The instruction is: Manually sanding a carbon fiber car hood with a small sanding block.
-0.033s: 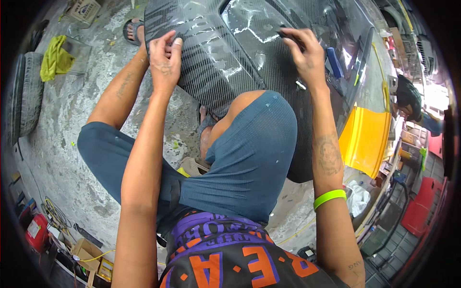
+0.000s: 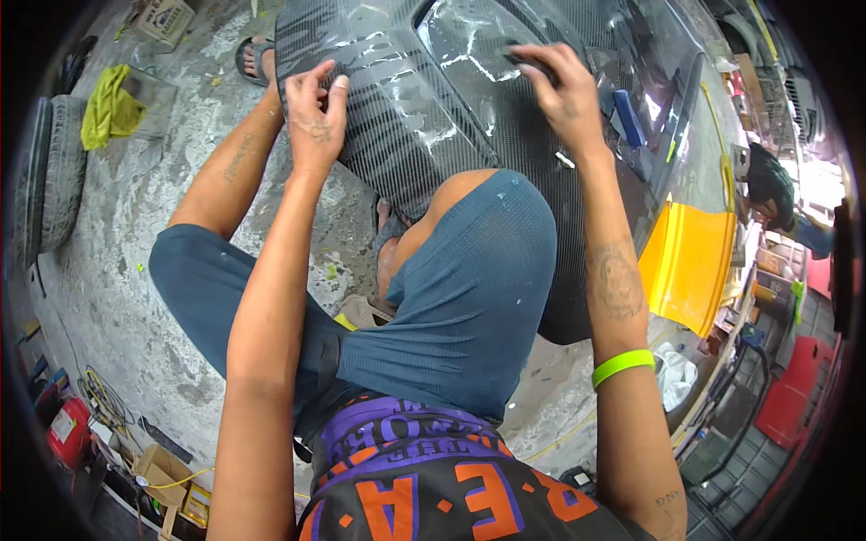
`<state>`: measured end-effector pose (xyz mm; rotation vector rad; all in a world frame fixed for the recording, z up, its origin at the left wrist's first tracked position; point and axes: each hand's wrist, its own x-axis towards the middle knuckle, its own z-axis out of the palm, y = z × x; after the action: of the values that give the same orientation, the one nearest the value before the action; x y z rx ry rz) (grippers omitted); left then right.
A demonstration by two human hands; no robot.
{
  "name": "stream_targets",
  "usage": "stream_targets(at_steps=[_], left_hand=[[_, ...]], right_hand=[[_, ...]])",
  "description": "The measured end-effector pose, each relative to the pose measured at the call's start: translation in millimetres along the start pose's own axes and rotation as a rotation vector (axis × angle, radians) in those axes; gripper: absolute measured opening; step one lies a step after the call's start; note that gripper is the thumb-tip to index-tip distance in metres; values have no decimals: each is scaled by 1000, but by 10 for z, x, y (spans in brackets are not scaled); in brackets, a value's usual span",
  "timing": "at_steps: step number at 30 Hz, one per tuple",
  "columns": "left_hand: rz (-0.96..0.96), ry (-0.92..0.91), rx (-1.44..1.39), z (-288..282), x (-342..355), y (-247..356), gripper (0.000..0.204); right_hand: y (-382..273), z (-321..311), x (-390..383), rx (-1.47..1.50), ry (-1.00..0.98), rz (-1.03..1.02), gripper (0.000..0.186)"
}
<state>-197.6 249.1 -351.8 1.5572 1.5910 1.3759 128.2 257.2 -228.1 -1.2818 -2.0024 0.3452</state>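
Observation:
A large glossy carbon-fibre panel (image 2: 433,126) lies before me, a long recessed opening along its upper part. My left hand (image 2: 316,117) rests at its left edge, fingers loosely bent and apart, with nothing visible in them. My right hand (image 2: 568,104) is over the panel's upper right area, thumb and fingers round a small dark pad (image 2: 525,59) at the surface. Right of that hand sits a blue block (image 2: 629,117), and a small white piece (image 2: 565,160) lies just below the hand. My bent knee is against the panel's lower part.
Tyres (image 2: 59,171) stand at the left beside a yellow-green cloth (image 2: 113,104). Cables (image 2: 108,406), a red machine (image 2: 68,433) and boxes (image 2: 162,478) sit lower left. At right are a yellow panel (image 2: 686,266), a white bag (image 2: 675,374), red panels (image 2: 794,388) and another person (image 2: 771,189).
My right hand has moved slightly up and to the left with the dark pad. My left hand has shifted a little down and to the right.

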Motion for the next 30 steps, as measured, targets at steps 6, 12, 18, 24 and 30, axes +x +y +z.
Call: stream_targets(at_steps=[6,12,18,24,30], left_hand=[[266,21,336,116,-202,-73,46],[212,27,349,105,-256,-52,45],[218,82,327,103,-240,-69,50],[172,57,301,134,-236,-54,46],[217,118,311,142,-226,-129,48]], right_hand=[[412,434,537,-222,-258,-358,23],[577,500,523,-216,-414,-392,24],[583,556,600,-174,-435,-406,19],[514,550,650,-275,-411,-479,16],[531,569,690,-251,-476,-510,14]])
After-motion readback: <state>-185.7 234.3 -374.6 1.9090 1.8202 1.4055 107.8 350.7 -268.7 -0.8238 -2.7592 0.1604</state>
